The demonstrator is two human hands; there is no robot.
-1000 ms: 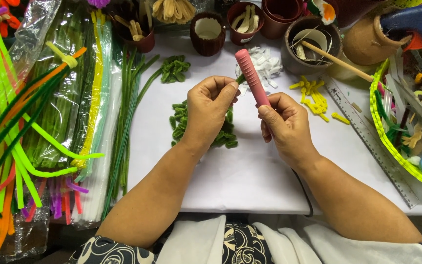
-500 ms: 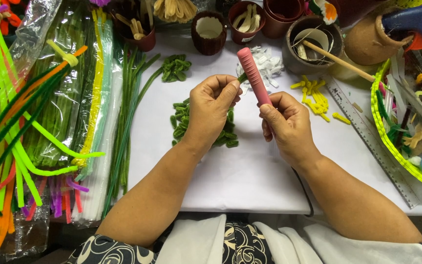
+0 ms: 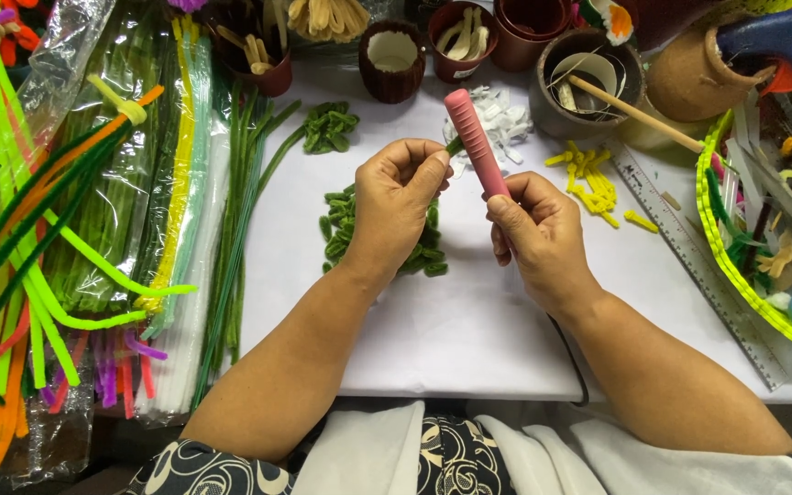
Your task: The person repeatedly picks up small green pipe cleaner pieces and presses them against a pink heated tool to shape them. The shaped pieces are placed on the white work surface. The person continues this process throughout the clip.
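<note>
Right hand (image 3: pixel 543 240) clamped on pink rod (image 3: pixel 475 139); left hand (image 3: pixel 398 203) pinches green piece (image 3: pixel 454 145) against it, above green loops pile (image 3: pixel 336 234)

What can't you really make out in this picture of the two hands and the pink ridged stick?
- Small green piece pinched by the left hand: head view, mostly hidden by the fingers, shape unclear.
- Lower end of the pink ridged stick: covered by the right hand.
- Heap of green folded pieces: partly behind the left hand.
- Blue glue gun: cut off by the right edge.
</note>
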